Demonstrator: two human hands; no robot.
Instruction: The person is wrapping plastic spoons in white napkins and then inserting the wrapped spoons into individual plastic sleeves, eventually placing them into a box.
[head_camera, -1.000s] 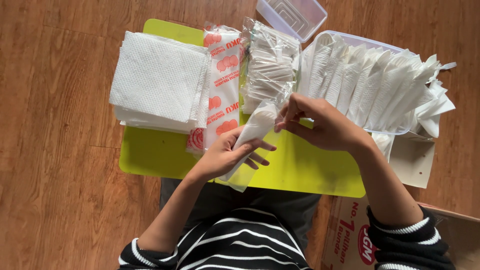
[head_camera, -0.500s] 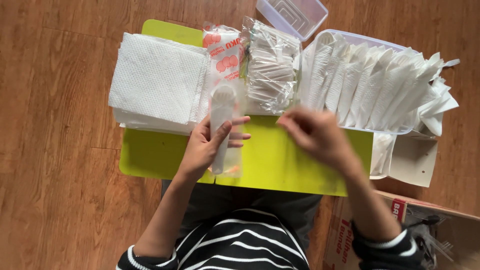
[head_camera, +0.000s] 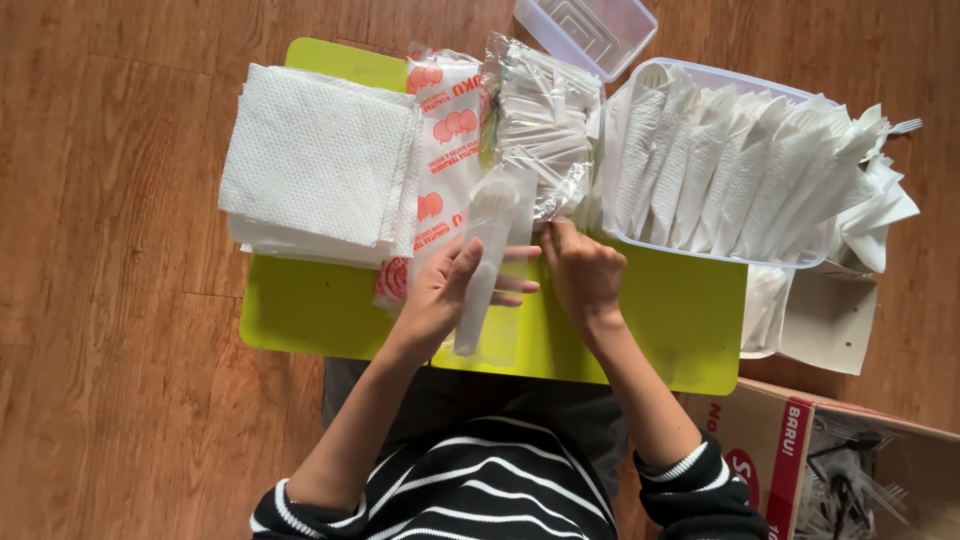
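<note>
Head view, looking down. A wood-plank floor (head_camera: 110, 330) fills the frame; on it lies a lime-green board (head_camera: 320, 310), in front of a seated person in a black-and-white striped top. On the board's left end sits a stack of white napkins (head_camera: 318, 150); beside it a printed plastic pack (head_camera: 440, 150), then a clear bag of wrapped cutlery (head_camera: 545, 125). To the right, a clear tub (head_camera: 690, 250) holds a row of upright napkin-wrapped sets (head_camera: 740, 170), with a clear lid (head_camera: 590, 30) above it. A cardboard box (head_camera: 800, 450) with dark plastic forks stands at lower right.

Left hand (head_camera: 445, 295): fingers curled round a clear sleeve (head_camera: 487, 265) holding a white plastic spoon, gripped at mid-length, the sleeve upright over the board, its top just under the cutlery bag. Right hand (head_camera: 583, 275): palm down, fingertips gathered at the sleeve's upper right edge; whether they pinch it cannot be told.
</note>
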